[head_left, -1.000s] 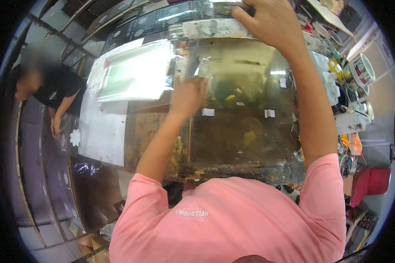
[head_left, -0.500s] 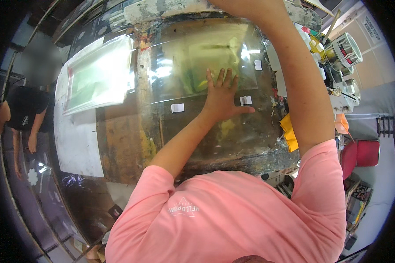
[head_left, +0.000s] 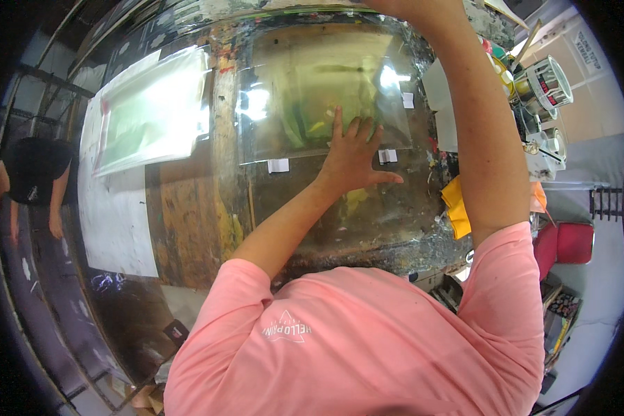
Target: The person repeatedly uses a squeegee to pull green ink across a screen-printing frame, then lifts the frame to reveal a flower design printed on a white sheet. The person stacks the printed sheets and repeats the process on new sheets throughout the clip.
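Note:
A clear, glossy plastic sheet (head_left: 305, 90) lies over the dark work board, its near edge close to two small white tabs. My left hand (head_left: 355, 154) rests palm down on the sheet's near edge, fingers spread, beside the right-hand white tab (head_left: 388, 157). Another white tab (head_left: 278, 166) sits at the near left edge, and a third tab (head_left: 408, 100) lies by the sheet's right side. At the far edge of the view my right hand (head_left: 395, 5) is mostly cut off, its fingers out of sight. Beyond the sheet runs a thin greenish strip (head_left: 305, 10).
Left of the board, a stack of clear sheets (head_left: 152, 114) lies on white paper (head_left: 118, 229). Cans (head_left: 544, 83) and small containers crowd the right side, with a yellow cloth (head_left: 456, 208) nearer me. Another person (head_left: 36, 170) stands at far left; a red chair (head_left: 572, 243) is at right.
My right arm has shifted slightly right at the top edge, and the greenish strip now shows there. My left hand stays on the sheet, its fingers bunched a little closer.

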A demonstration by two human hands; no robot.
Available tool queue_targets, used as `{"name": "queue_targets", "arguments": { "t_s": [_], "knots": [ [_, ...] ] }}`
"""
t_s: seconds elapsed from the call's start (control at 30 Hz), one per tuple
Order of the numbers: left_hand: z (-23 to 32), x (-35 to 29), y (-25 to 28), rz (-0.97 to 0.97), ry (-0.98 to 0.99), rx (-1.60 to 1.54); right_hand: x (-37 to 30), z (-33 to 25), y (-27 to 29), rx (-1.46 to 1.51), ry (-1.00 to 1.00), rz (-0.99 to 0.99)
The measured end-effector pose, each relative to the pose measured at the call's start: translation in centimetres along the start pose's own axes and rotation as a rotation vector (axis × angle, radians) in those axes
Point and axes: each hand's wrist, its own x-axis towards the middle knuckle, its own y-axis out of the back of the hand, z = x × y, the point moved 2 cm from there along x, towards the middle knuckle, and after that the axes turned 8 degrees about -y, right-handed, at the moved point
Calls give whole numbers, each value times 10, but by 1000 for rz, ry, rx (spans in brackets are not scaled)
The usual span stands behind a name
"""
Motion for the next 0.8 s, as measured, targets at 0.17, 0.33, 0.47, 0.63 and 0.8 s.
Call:
{"name": "queue_targets", "arguments": {
  "t_s": [0.17, 0.33, 0.47, 0.63, 0.8],
  "knots": [
    [0, -2, -5, 45, -50, 14, 3, 2, -8, -26, 12, 11],
    [-4, -9, 25, 226, 48, -157, -4, 4, -10, -32, 3, -14],
    [-52, -39, 112, 524, 706, -672, -32, 0, -14, -2, -8, 35],
    [-84, -74, 194, 659, 504, -1171, -107, -2, -41, -123, 73, 1],
    [-58, -122, 136, 364, 744, -490, -170, 17, -66, 102, 122, -482]
  ]
}}
